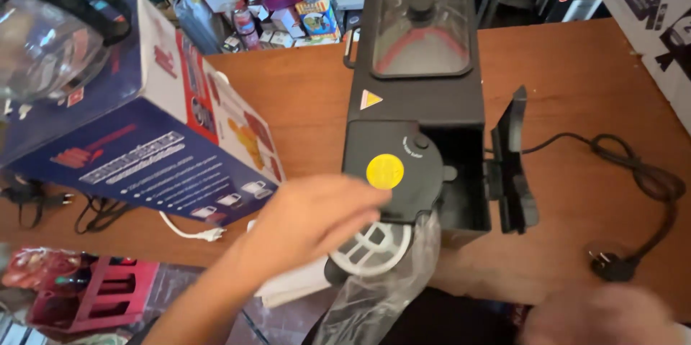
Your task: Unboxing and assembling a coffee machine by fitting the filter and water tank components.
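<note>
**A:** Head view first. What do I have under the hands?

**B:** A tall black machine (421,100) lying on its back on the wooden table (576,100), its long axis running away from me. At its near end sits a round black cap (403,176) with a yellow sticker (385,171), and below that a white slotted disc (371,248) inside a clear plastic bag (389,287).

**A:** And my left hand?

**B:** My left hand (317,219) comes in from the lower left, forearm slanting up and to the right, palm down. The fingers are spread loosely and their tips rest on the cap's left edge, just beside the sticker. It's open, laid flat, not gripping anything that I can see. The cap lies just to the right of the palm, and the disc just below the fingers.

**A:** Right hand?

**B:** My right hand (601,320) is a blur at the bottom right edge, well apart from the cap. I can't tell whether it's open or closed, or whether it holds anything. The left is far nearer.

**A:** Anything else close by?

**B:** A small black door (515,161) stands swung open on the machine's right side. A black cord (633,172) trails off right to a plug (612,266). A blue and white box (144,136) lies left of the machine.
</note>
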